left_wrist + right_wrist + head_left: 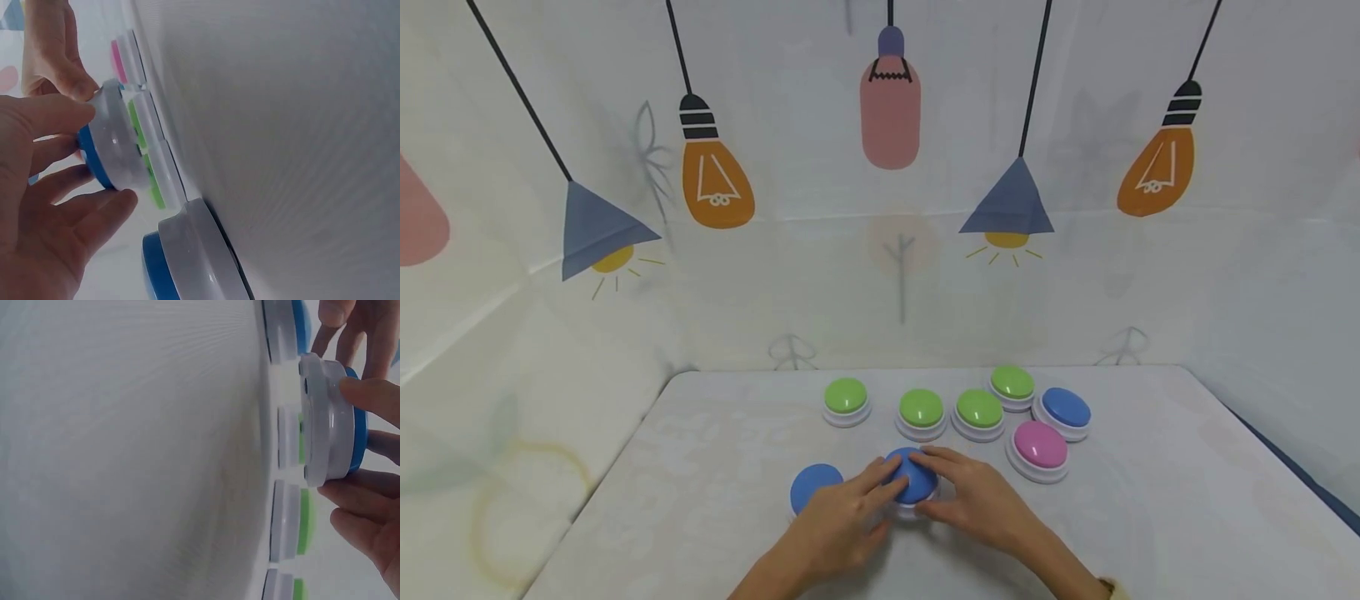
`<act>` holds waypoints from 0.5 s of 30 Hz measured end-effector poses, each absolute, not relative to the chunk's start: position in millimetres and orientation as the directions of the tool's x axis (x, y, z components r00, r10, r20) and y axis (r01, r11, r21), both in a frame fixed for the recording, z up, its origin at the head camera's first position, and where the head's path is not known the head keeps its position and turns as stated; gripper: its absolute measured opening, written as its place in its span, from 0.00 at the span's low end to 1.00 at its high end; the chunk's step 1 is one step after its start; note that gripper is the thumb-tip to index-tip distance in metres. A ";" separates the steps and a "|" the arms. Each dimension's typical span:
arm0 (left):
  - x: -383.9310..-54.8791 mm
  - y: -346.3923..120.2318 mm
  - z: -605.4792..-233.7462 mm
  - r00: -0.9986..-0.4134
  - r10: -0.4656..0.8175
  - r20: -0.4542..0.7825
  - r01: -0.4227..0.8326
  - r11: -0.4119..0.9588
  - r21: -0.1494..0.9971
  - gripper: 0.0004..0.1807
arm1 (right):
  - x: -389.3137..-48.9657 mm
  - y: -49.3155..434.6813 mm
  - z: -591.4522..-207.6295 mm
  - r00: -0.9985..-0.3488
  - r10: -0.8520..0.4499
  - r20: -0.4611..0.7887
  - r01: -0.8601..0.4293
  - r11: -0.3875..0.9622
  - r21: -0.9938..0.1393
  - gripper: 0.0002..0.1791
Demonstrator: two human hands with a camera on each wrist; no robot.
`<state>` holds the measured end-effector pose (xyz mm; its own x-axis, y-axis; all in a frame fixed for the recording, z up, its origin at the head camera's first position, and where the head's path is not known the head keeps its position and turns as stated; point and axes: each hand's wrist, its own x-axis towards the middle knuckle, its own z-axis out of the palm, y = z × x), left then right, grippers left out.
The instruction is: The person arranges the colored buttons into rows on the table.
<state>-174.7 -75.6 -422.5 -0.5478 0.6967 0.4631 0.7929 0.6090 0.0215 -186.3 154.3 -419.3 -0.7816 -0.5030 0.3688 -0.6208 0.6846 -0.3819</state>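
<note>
Both hands hold one blue push button with a white base (917, 483), which the wrist views show raised off the table. My left hand (842, 518) grips its left side, fingertips on the blue top and the white rim. On the opposite side, my right hand (976, 497) has its fingers and thumb around the edge. The right wrist view shows small feet under the held button (328, 425). A second blue button (812, 485) stands just left of the held one, partly covered by the left hand. It appears large in the left wrist view (194, 256).
Behind the hands stand several green buttons (921, 408). To the right are a pink button (1040, 446) and another blue button (1066, 408). All rest on the pale table (730, 442). A cloth printed with lamps (820, 275) hangs along the table's back edge.
</note>
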 end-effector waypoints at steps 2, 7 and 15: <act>-173.5 -75.4 -423.3 -0.558 0.706 0.436 0.792 0.610 0.024 0.32 | -186.0 154.5 -419.9 -0.792 -0.507 0.340 -0.610 0.691 -0.389 0.32; -171.5 -74.8 -423.8 -0.576 0.719 0.388 0.790 0.612 0.038 0.33 | -187.0 154.5 -421.5 -0.809 -0.505 0.302 -0.588 0.707 -0.392 0.33; -169.5 -74.7 -422.0 -0.635 0.742 0.216 0.771 0.625 0.120 0.31 | -188.4 152.8 -425.2 -0.822 -0.533 0.198 -0.561 0.702 -0.439 0.31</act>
<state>-169.5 -74.7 -422.0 -0.6347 0.7420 0.2159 0.7714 0.6250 0.1196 -188.4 152.8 -425.2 -0.8223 -0.5334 0.1982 -0.5611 0.7019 -0.4388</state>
